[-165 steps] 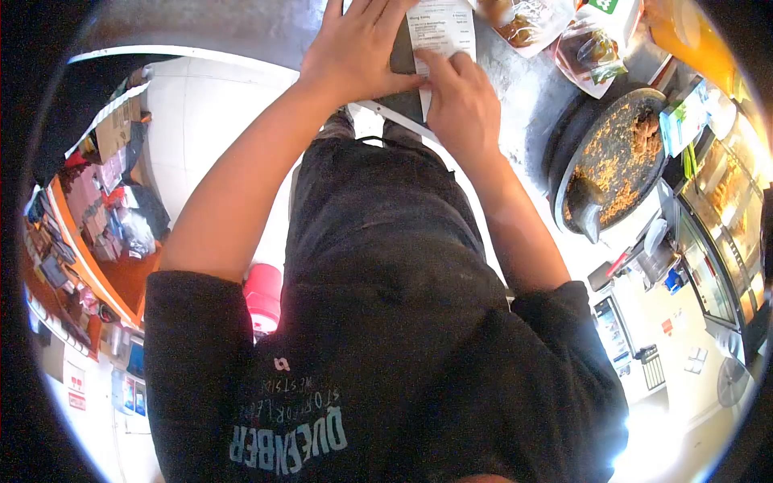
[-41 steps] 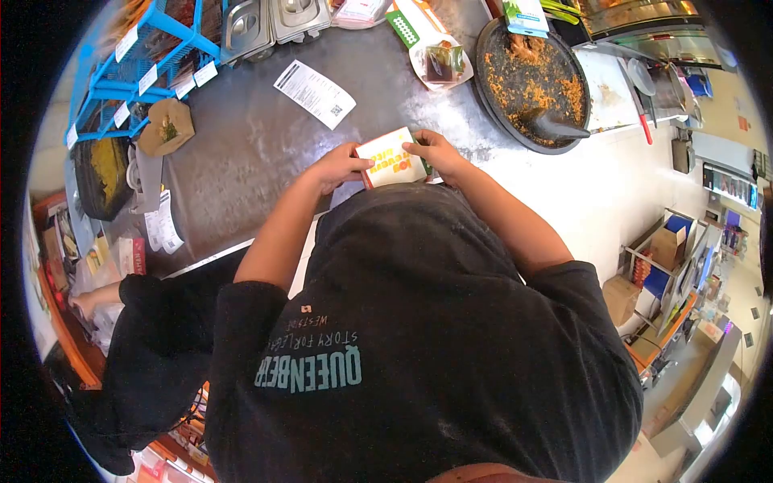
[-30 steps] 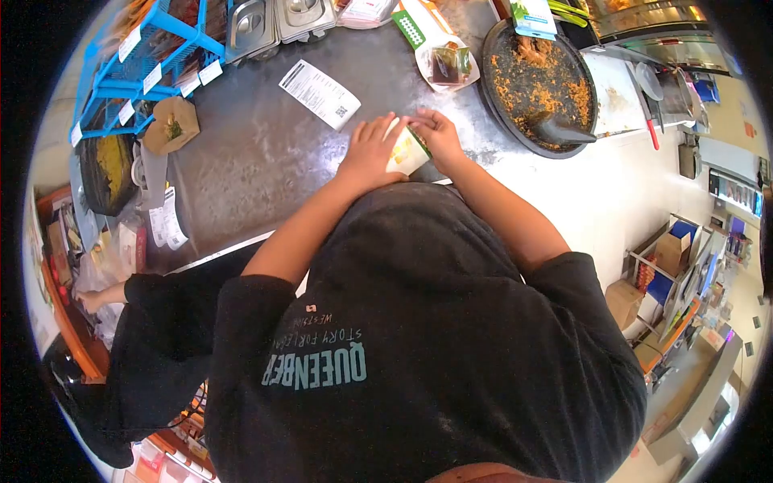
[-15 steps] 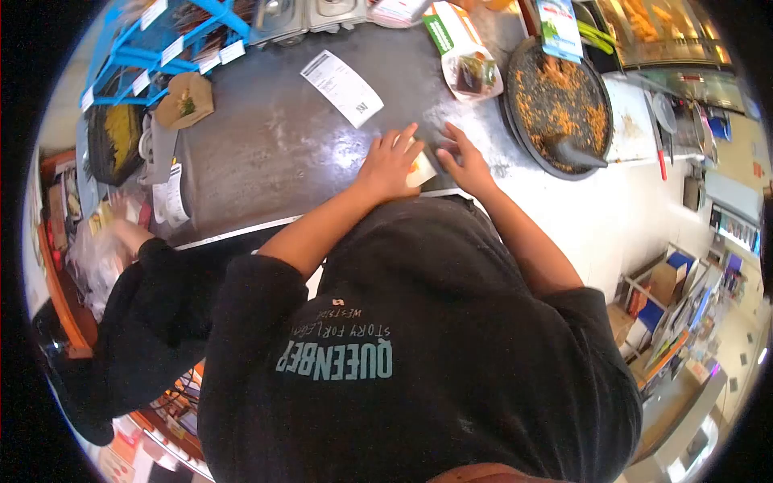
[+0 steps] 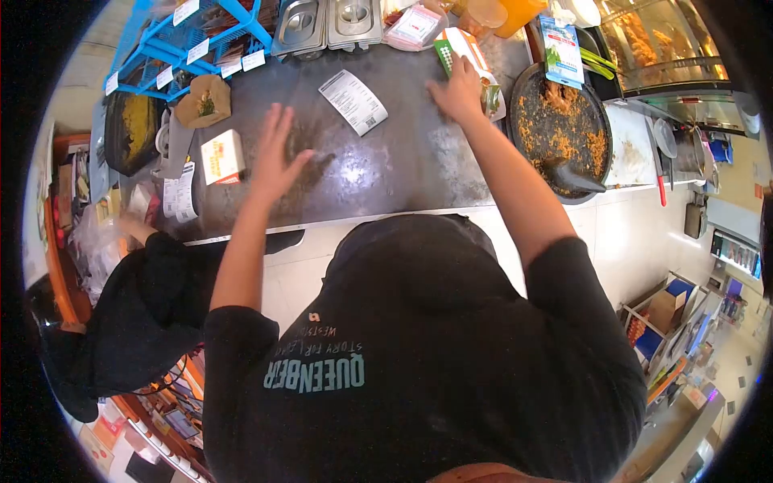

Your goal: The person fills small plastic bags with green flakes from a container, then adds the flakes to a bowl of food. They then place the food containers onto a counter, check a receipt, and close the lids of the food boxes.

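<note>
My left hand (image 5: 276, 165) hovers over the metal counter with its fingers spread, holding nothing. Just left of it sits a small white box (image 5: 221, 157) with yellow and red print. My right hand (image 5: 460, 92) reaches onto an open white, green and orange carton (image 5: 469, 44), its fingers stretched out and the thumb apart. Part of the carton and its contents is hidden under that hand; a bit of green packaging (image 5: 491, 98) shows beside it. Between my hands, farther back, lies a printed paper slip (image 5: 353, 102).
A large stone mortar (image 5: 564, 133) with orange crumbs and a pestle stands at the right. Steel containers (image 5: 354, 24) and a blue rack (image 5: 201, 48) line the back. A brown paper tray (image 5: 203, 102) is at the left, where a co-worker's arm (image 5: 137, 229) reaches in.
The small white box, between my hands before, now stands at the left of the counter. My left hand has moved left, and my right hand has moved forward onto the carton.
</note>
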